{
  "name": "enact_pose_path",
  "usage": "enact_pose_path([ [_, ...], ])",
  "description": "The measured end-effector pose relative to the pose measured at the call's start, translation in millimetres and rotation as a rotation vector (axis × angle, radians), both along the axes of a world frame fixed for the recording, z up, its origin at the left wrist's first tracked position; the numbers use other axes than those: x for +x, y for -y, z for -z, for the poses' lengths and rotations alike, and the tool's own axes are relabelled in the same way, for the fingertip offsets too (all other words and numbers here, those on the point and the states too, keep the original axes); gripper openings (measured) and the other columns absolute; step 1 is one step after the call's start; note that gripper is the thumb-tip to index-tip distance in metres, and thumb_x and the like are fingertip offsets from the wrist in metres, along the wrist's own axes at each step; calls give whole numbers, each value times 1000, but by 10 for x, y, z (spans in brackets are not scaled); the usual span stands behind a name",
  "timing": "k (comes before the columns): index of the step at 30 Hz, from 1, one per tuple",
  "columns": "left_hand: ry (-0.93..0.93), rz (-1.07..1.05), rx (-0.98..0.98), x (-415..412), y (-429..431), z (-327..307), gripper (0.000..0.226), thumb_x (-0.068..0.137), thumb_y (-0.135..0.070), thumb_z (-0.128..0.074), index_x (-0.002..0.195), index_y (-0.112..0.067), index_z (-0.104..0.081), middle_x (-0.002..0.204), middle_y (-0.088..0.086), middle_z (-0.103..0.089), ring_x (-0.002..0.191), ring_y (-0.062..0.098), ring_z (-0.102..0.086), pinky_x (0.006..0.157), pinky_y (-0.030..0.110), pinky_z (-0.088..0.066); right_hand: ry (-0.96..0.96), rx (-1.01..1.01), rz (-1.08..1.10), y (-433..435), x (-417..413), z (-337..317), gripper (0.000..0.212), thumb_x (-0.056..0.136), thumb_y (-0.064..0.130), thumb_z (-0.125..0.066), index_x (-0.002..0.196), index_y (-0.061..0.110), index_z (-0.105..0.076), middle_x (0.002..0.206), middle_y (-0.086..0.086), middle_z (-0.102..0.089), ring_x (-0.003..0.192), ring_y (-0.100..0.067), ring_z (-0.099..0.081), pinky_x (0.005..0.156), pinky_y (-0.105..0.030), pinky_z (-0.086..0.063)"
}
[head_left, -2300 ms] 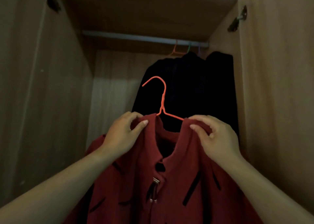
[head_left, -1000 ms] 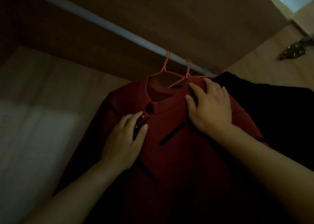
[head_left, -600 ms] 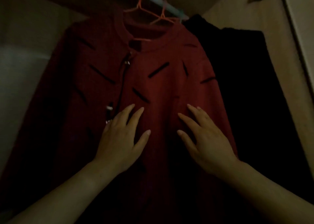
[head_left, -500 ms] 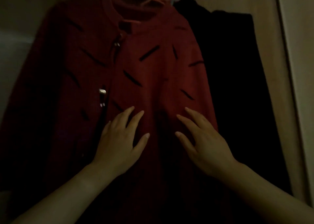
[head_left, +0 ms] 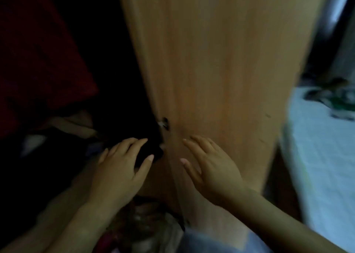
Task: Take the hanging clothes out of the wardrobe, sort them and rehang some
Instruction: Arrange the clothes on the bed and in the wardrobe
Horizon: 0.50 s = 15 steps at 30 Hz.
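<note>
Far left: dark red fabric garment [head_left: 38, 60], in deep shadow inside the wardrobe, lower hem in view. Just right of it: black hanging garment [head_left: 115, 79], reaching down to the level of the hands. Below both: heap of beige and dark crumpled cloth [head_left: 73, 122] on the wardrobe bottom. Lower centre: left hand [head_left: 121, 168], fingers straight and spread, holding nothing, fingertips in front of the black garment's lower corner; contact not discernible. Just above: small metal hinge fitting [head_left: 164, 124] at the panel's inner edge. Centre: tall light brown wooden wardrobe panel [head_left: 221, 70], filling the middle of the view. Before its lower part: right hand [head_left: 213, 168], fingers spread and relaxed, empty, apart from the left; touching the wood or not, cannot tell. Bottom centre: blurred patterned fabric [head_left: 146, 224]. Far right: bed with pale blue sheet [head_left: 317, 166], blurred green and dark items [head_left: 342, 102] on its far part.
</note>
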<state>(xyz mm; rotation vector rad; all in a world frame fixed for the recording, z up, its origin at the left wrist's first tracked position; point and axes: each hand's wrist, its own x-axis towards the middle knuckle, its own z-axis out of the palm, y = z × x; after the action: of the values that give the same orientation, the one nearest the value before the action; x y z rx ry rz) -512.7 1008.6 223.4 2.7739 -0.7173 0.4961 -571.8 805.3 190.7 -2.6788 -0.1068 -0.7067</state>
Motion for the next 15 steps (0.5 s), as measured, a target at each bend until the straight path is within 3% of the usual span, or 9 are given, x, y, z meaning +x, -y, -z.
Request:
enact_pose_path([
  [2, -79, 115, -38, -395, 619, 437, 62, 84, -60, -26, 127, -25, -54, 129, -1, -56, 119, 22, -52, 97, 47, -42, -136, 2, 130, 464, -657, 424, 55, 92, 53, -27, 131, 22, -49, 133, -4, -53, 124, -24, -48, 103, -41, -39],
  [6, -279, 418, -66, -1295, 1851, 1151, 56, 85, -54, -33, 121, -20, -59, 122, 5, -61, 112, 26, -57, 94, 46, -46, -317, 127, 397, 1269, -2035, 1075, 55, 94, 54, -26, 123, 18, -56, 125, -8, -58, 116, -28, -53, 97, -43, -45],
  [8, -376, 571, -71, -1764, 2407, 1383, 56, 84, -53, -33, 119, -18, -61, 119, 5, -62, 108, 26, -58, 93, 41, -46, -349, 182, 543, 1549, -2675, 1236, 59, 95, 54, -22, 119, 15, -58, 122, -9, -59, 113, -29, -54, 95, -42, -46],
  [11, -525, 793, -10, -2456, 3116, 1587, 58, 83, -58, -29, 122, -24, -56, 123, -3, -59, 112, 19, -55, 96, 40, -44, -372, 253, 785, 1835, -3485, 1385, 52, 92, 50, -31, 118, 15, -59, 124, -8, -59, 114, -30, -55, 94, -43, -46],
  [15, -547, 1088, 141, -3111, 3772, 1722, 58, 84, -58, -29, 123, -24, -56, 120, -2, -61, 107, 22, -57, 91, 41, -46, -339, 374, 1054, 2036, -4267, 1499, 55, 91, 52, -30, 121, 15, -59, 127, -7, -57, 117, -29, -53, 97, -45, -45],
])
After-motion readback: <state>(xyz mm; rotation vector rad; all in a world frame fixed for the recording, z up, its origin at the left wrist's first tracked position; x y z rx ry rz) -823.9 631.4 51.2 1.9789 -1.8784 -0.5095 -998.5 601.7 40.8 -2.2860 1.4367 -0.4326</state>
